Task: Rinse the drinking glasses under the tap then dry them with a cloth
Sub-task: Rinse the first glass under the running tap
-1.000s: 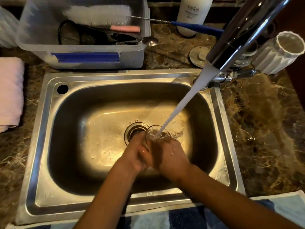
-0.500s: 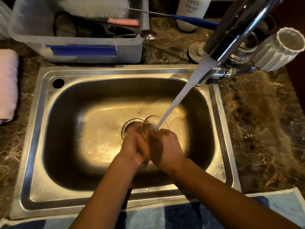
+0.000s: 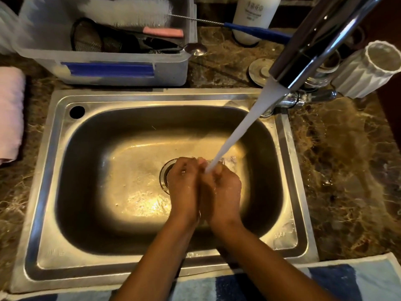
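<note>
Both my hands, left and right, curl round the glass under the tap stream over the sink. Its rim, plain half a second ago, is now mostly hidden behind my fingers.

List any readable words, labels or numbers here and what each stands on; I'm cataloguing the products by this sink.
White bottle behind the sink: printed lettering and smaller lines beneath, too blurred to read.
Sink rim, front right corner: a small stamped mark, illegible.
Sink rim, front left: faint stamping, illegible.
Nothing else carries text.
</note>
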Motion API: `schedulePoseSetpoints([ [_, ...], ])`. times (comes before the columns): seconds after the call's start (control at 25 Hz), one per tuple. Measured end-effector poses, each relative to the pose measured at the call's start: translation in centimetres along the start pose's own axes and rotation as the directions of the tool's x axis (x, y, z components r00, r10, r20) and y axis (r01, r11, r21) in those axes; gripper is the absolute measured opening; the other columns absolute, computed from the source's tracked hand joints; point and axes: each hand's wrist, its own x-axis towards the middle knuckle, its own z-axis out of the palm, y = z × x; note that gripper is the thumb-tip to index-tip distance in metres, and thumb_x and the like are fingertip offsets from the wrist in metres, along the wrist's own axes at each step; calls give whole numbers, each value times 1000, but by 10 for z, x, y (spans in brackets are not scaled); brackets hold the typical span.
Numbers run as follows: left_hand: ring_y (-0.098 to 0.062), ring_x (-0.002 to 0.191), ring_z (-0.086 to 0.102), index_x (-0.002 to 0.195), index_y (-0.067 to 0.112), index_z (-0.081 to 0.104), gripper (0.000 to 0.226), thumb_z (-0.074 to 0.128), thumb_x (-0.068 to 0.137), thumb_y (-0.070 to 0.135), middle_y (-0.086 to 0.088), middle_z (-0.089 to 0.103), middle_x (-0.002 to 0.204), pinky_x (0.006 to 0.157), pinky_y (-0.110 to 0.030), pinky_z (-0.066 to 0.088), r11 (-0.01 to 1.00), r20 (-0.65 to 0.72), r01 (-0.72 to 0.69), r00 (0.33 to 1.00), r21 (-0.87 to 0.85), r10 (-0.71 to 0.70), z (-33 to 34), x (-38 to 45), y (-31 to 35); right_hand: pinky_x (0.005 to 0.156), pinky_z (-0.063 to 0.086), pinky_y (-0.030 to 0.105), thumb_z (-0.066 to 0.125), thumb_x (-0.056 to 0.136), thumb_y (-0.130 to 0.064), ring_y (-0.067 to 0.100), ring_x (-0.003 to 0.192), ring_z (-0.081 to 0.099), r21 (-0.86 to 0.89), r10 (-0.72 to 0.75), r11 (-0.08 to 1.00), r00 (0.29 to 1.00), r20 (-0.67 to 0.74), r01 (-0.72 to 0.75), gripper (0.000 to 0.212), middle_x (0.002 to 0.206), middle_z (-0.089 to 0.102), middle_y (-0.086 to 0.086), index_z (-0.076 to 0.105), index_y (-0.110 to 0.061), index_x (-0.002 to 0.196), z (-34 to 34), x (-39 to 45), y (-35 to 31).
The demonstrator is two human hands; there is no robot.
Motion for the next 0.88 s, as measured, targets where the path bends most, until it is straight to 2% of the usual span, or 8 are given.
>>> schedulePoseSetpoints([
  [0.16,-2,58,56,73,20,56,29,52,100,10,2,61,67,54,-19,48,845,-41,-302,934,441,355,2,0,-10,46,48,20,65,92,-26,7,53,65,150,312,941,949,-38,-303,30,55,68,-2,70,-8,69,-9,21,-10],
  [0.32,-11,53,59,70,24,64,28,56,95,32,5,61,58,50,-26,48,879,100,117,978,462,-183,2,16,10,46,47,19,60,98,-28,6,46,61,-76,-97,993,992,-80,91,39,48,61,-10,63,-23,59,-10,4,-2],
  [0.4,-7,40,54,67,18,66,34,54,97,28,7,59,47,37,-19,40,902,52,228,963,366,-264,2,20,13,46,47,22,59,98,-32,8,44,58,-92,-146,986,987,-62,140,41,47,59,-5,61,-21,58,-11,4,0],
  [0.6,-5,56,58,65,19,53,33,48,97,25,5,63,62,50,-23,47,715,1,-277,933,642,360,0,6,-5,45,48,16,59,98,-26,6,54,68,62,201,978,979,-22,-199,36,57,70,-13,69,-20,64,-7,21,-5],
  [0.68,-10,49,52,68,14,57,29,50,94,23,3,59,59,42,-24,43,885,-17,-91,994,456,111,-5,14,-1,43,46,14,60,97,-30,5,50,66,9,52,999,998,-42,-52,36,54,68,-12,68,-19,64,-6,14,-1],
  [0.76,-15,41,39,66,16,66,24,53,82,27,0,51,54,36,-19,27,917,173,288,924,276,-342,-10,23,13,47,53,22,61,94,-36,8,51,68,-19,-95,995,995,-14,94,34,57,70,-6,69,-18,67,-4,6,4],
  [0.8,-15,41,35,63,16,68,25,53,76,30,0,49,53,39,-19,23,882,213,360,877,303,-431,-13,27,17,50,56,24,62,94,-36,9,53,69,-21,-110,994,993,29,111,31,60,71,-5,71,-19,70,-3,4,6],
  [0.88,-17,39,41,59,15,69,27,55,77,29,1,53,50,38,-20,26,898,128,230,946,375,-296,-18,27,13,51,56,24,62,97,-32,11,56,70,13,-22,1000,998,54,21,28,65,73,-3,73,-16,75,-3,12,8],
])
